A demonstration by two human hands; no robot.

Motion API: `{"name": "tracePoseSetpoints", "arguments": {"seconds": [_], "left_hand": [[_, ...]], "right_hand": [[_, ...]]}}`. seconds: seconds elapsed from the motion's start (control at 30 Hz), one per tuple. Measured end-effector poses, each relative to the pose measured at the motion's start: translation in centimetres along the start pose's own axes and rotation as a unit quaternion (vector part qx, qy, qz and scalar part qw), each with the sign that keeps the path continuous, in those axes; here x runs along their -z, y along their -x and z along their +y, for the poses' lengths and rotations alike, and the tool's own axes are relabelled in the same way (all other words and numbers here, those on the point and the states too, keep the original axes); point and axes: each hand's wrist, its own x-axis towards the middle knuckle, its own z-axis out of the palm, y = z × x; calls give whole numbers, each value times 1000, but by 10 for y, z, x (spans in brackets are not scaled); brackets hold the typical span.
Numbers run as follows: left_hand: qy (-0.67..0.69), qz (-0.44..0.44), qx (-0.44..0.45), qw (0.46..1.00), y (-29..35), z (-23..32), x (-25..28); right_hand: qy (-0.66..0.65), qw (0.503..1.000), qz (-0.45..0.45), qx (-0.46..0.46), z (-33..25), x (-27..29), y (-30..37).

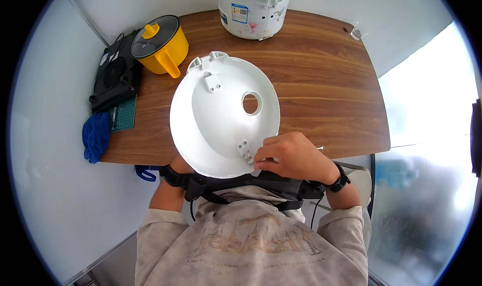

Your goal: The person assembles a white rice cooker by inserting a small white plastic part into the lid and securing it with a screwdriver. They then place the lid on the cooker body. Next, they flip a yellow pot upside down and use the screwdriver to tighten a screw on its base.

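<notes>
A white plastic lid shell [226, 120], oval and hollow side up, spans the table's front edge in front of me. A round hole [252, 103] goes through it, and hinge-like lugs stand on its far rim. Inside its near right rim sits a small screwed bracket with a shiny, springy-looking piece [247, 157]. My right hand [286, 155] is closed, thumb and fingertips pinched together at that piece; what lies between them is too small to make out. Under the shell's near left rim reaches my left hand [182, 164]; its fingers are hidden behind the shell.
A white rice cooker body [255, 15] stands at the back of the wooden table [331, 85]. Left of the shell are a yellow pot [163, 52] with a glass lid, a black case [114, 75], a green cutting mat [125, 114] and a blue cloth [95, 137].
</notes>
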Motion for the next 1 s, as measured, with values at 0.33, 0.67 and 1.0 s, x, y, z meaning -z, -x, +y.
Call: {"name": "tracePoseSetpoints", "arguments": {"seconds": [0.33,0.67,1.0], "left_hand": [[0,-9,1,1000,2,-6,6],[-32,-21,-12,999,-16,13,7],[-133,65,52,988,-92,91,-7]], "right_hand": [[-26,999,21,-2,-2,-2,0],[-71,995,63,-28,-21,11,-1],[-139,955,231,-127,-18,59,-3]]}}
